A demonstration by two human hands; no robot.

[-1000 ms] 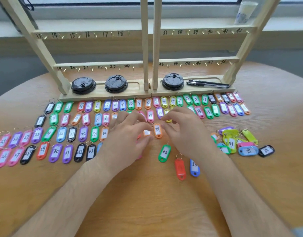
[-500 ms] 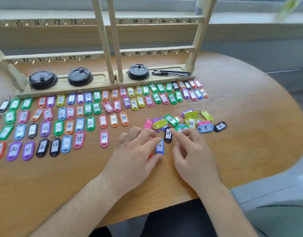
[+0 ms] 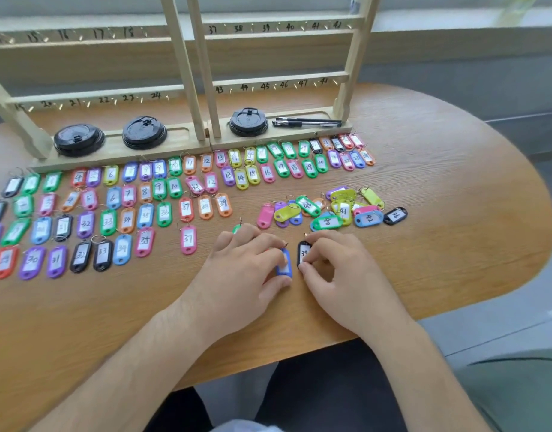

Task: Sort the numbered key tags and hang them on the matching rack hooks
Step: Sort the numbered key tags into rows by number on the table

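Left hand [image 3: 246,269]: fingers curl over the blue tag [image 3: 284,265] and the thumb closes on its near end, pinching it flat on the surface [image 3: 455,232].
Right hand [image 3: 340,269]: forefinger and thumb pinch the black tag [image 3: 303,253], marked 39, which lies just beside the blue tag.
Green tag [image 3: 236,229]: only an edge and the ring show behind the left hand's fingers; its number is hidden.
Sorted rows [image 3: 112,210]: tags lie side by side in number order in front of the rack, running from low numbers up to the high thirties, most numbers appearing twice.
Pink tag [image 3: 188,240]: marked 37, it lies alone below the orange and red tags that end the rows.
Unsorted pile [image 3: 340,208]: a loose heap of overlapping tags to the right of the rows, some reading in the forties, several face down or covered.
Rack [image 3: 187,73]: numbered hooks [image 3: 265,87] on every rail in view are bare.
Rack base: three black cup lids [image 3: 144,132] and pens [image 3: 306,122] rest on it.
Progress: sorting appears mostly done, with the pile left to order; hanging has not begun.
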